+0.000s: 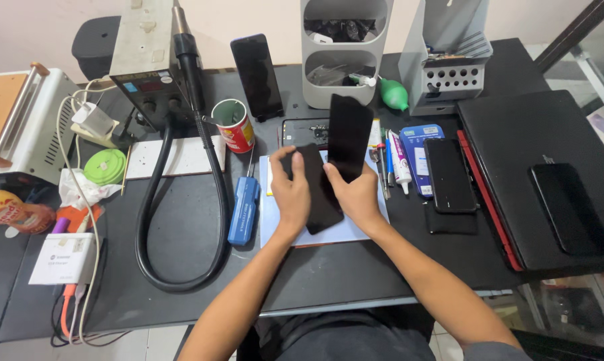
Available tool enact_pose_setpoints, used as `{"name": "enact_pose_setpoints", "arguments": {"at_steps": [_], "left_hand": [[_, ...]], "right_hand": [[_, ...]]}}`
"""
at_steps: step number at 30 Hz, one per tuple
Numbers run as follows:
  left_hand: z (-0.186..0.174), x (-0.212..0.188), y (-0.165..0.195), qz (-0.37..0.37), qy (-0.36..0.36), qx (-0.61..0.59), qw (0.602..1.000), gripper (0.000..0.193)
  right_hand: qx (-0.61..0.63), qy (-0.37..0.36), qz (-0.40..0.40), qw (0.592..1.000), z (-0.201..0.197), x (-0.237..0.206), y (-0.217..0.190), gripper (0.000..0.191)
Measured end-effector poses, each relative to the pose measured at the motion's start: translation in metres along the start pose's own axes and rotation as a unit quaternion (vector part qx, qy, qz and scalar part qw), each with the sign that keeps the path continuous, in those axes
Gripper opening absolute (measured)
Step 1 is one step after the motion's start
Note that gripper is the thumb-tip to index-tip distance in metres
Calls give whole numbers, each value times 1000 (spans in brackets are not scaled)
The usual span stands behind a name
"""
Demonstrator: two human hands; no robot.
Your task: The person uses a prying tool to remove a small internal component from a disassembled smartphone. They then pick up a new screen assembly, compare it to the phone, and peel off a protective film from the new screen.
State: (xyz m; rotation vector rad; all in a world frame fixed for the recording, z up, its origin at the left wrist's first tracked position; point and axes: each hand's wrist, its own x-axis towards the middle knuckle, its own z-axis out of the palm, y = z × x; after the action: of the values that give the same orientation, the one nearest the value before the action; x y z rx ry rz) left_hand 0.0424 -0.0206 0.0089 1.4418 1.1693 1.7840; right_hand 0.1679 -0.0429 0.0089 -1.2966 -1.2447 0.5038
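Observation:
My left hand (290, 192) rests on a black phone body (320, 200) that lies on a pale blue work mat (355, 227), fingers gripping its upper left edge. With my right hand (356, 195) I hold a black screen panel (349, 136), tilted up and lifted off the phone body's right side. The two hands sit close together at the middle of the dark desk (315, 274).
A blue screwdriver (244, 208) lies left of the mat, beside a black hose (156, 220) from a hot-air station (147, 53). A red cup (235, 125), upright phone (257, 77), tubes (399, 160), further phones (449, 175) and a closed laptop (516, 134) surround the mat.

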Motion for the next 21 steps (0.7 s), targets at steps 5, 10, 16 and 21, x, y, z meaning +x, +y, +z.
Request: {"name": "enact_pose_setpoints", "arguments": {"at_steps": [5,10,16,21], "left_hand": [[-5,7,-2,-67,14,5,998,27],[-13,20,-8,-67,40,19,997,27],[-18,20,-16,-65,0,1,998,25],[1,-3,-15,-77,-95,-9,992,23]], "right_hand": [[-3,-43,20,999,-2,-6,2,23],[-19,-104,16,994,-2,-10,3,23],[-14,-78,-2,997,3,-12,2,23],[-10,17,-62,998,-2,-2,3,23]]}}
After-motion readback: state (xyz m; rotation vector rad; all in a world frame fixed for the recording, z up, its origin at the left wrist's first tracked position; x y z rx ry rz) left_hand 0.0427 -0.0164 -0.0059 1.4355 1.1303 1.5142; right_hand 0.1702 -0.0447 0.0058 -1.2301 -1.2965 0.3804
